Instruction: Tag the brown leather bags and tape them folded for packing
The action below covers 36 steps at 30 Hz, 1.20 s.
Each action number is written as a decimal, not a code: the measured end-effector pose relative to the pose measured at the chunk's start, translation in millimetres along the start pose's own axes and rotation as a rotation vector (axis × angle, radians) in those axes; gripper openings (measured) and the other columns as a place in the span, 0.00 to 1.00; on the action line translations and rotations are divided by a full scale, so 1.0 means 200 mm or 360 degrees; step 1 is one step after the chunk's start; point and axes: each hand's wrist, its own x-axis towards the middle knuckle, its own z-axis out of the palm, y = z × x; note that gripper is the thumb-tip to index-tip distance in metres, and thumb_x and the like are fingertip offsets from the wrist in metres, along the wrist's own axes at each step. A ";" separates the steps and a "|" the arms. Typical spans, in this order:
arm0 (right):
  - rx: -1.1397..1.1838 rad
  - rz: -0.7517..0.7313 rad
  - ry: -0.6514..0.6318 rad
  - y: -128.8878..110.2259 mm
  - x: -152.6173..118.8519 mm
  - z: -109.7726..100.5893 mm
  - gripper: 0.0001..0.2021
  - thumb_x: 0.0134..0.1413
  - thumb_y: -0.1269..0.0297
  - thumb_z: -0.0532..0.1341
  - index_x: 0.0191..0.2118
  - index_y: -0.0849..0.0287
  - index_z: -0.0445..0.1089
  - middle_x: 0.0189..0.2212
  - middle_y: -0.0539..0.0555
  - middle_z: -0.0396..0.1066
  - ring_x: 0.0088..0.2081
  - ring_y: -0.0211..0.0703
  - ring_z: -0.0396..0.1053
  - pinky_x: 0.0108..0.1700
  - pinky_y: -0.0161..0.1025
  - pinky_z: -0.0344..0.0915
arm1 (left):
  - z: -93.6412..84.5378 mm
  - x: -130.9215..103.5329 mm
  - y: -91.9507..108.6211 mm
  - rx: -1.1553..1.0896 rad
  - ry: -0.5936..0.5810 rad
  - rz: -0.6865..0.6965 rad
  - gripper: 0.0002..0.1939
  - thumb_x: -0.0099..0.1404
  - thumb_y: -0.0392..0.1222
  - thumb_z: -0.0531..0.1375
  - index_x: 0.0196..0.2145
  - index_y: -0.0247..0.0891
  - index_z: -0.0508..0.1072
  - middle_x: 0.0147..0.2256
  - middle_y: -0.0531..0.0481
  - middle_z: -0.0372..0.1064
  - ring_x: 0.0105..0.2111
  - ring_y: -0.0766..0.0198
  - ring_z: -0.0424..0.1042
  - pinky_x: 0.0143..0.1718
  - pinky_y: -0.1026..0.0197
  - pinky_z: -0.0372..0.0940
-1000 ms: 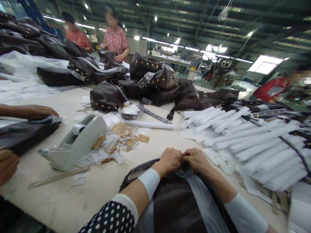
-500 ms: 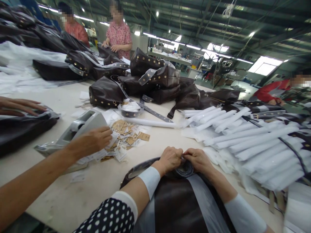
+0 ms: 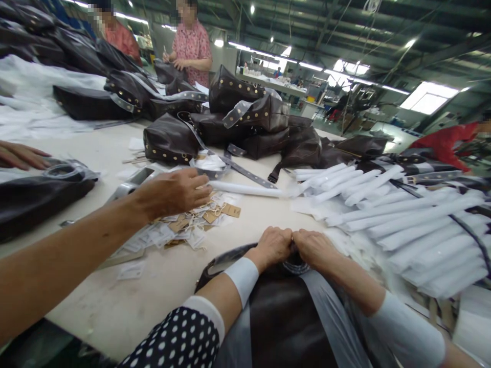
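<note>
dark brown leather, that is the bag point(image 3: 284, 327) lying at the near edge of the tabletop point(image 3: 164, 286), right in front of the person. the left hand point(image 3: 273, 246) and the right hand point(image 3: 312, 248) meet knuckle to knuckle at its top edge, both clenched on a bunched fold of the bag's thin grey wrapping (what exactly sits inside the fists is hidden). a grey strip point(image 3: 326, 317) runs from under the hands down across the leather.

just to the left, a co-worker's bare arm reaches in from the side, and that co-worker's hand point(image 3: 178, 191) rests, fingers curled, on a scatter of small paper tags point(image 3: 192, 225). a grey tape dispenser point(image 3: 126, 189) shows partly behind that arm.

to the right lie many white paper-wrapped rolls point(image 3: 391, 214), side by side. beyond the tags stands a heap of brown studded bags point(image 3: 230, 122). at the far left another hand point(image 3: 21, 155) lies by a dark bag in clear plastic point(image 3: 38, 197). two people point(image 3: 192, 46) stand at the far end.
</note>
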 end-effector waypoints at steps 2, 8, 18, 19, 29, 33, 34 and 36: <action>0.0058 -0.0040 0.0019 0.03 0.00 0.01 0.09 0.51 0.78 0.52 0.31 0.62 0.67 0.27 0.57 0.70 0.30 0.42 0.70 0.32 0.34 0.60 | -0.01 0.00 0.00 -0.0021 -0.0006 -0.0004 0.14 0.66 0.46 0.52 0.43 0.36 0.69 0.38 0.43 0.73 0.41 0.54 0.72 0.44 0.55 0.65; 0.0248 -0.0081 0.0150 0.09 -0.05 0.09 0.08 0.56 0.73 0.50 0.34 0.62 0.66 0.29 0.55 0.70 0.33 0.42 0.70 0.35 0.35 0.62 | -0.03 -0.02 -0.01 -0.0093 -0.0015 -0.0012 0.11 0.64 0.45 0.55 0.42 0.40 0.71 0.41 0.48 0.73 0.44 0.57 0.71 0.45 0.58 0.65; 0.0418 0.0023 0.0119 0.11 -0.03 0.12 0.10 0.57 0.74 0.51 0.36 0.62 0.70 0.34 0.55 0.74 0.37 0.42 0.72 0.38 0.34 0.63 | -0.03 0.00 0.00 -0.0105 -0.0051 -0.0088 0.13 0.64 0.49 0.57 0.42 0.40 0.73 0.41 0.47 0.73 0.45 0.57 0.70 0.46 0.59 0.65; 0.0411 0.0037 0.0110 0.10 -0.02 0.11 0.10 0.57 0.74 0.51 0.36 0.62 0.70 0.34 0.56 0.74 0.37 0.42 0.72 0.38 0.34 0.63 | -0.03 0.00 0.00 -0.0104 -0.0051 -0.0088 0.13 0.64 0.48 0.57 0.42 0.40 0.73 0.42 0.47 0.73 0.46 0.57 0.70 0.46 0.59 0.65; 0.0256 -0.0037 0.0102 0.06 -0.01 0.09 0.10 0.54 0.78 0.51 0.31 0.63 0.67 0.27 0.55 0.70 0.29 0.40 0.68 0.30 0.33 0.57 | -0.02 0.01 -0.01 -0.0106 -0.0038 -0.0119 0.13 0.63 0.43 0.55 0.43 0.38 0.73 0.42 0.44 0.73 0.45 0.55 0.71 0.46 0.57 0.66; 0.0186 -0.0173 0.0171 0.07 -0.03 0.10 0.12 0.50 0.82 0.48 0.30 0.62 0.65 0.26 0.54 0.66 0.27 0.41 0.64 0.30 0.35 0.58 | -0.02 0.00 -0.01 -0.0127 -0.0033 -0.0142 0.13 0.63 0.42 0.55 0.43 0.38 0.73 0.41 0.45 0.73 0.43 0.56 0.72 0.45 0.58 0.67; 0.0171 -0.0207 0.0194 0.07 -0.03 0.11 0.13 0.49 0.83 0.48 0.30 0.61 0.65 0.26 0.55 0.66 0.27 0.42 0.64 0.31 0.36 0.59 | -0.02 0.00 -0.02 -0.0133 -0.0031 -0.0137 0.12 0.63 0.42 0.55 0.43 0.39 0.73 0.41 0.46 0.73 0.44 0.56 0.71 0.45 0.58 0.67; 0.0148 -0.0258 0.0248 0.07 -0.03 0.13 0.13 0.49 0.82 0.47 0.30 0.60 0.64 0.26 0.56 0.65 0.29 0.44 0.63 0.33 0.38 0.60 | -0.02 0.00 -0.02 -0.0143 -0.0025 -0.0115 0.12 0.62 0.42 0.54 0.42 0.41 0.72 0.41 0.47 0.73 0.44 0.57 0.71 0.45 0.59 0.66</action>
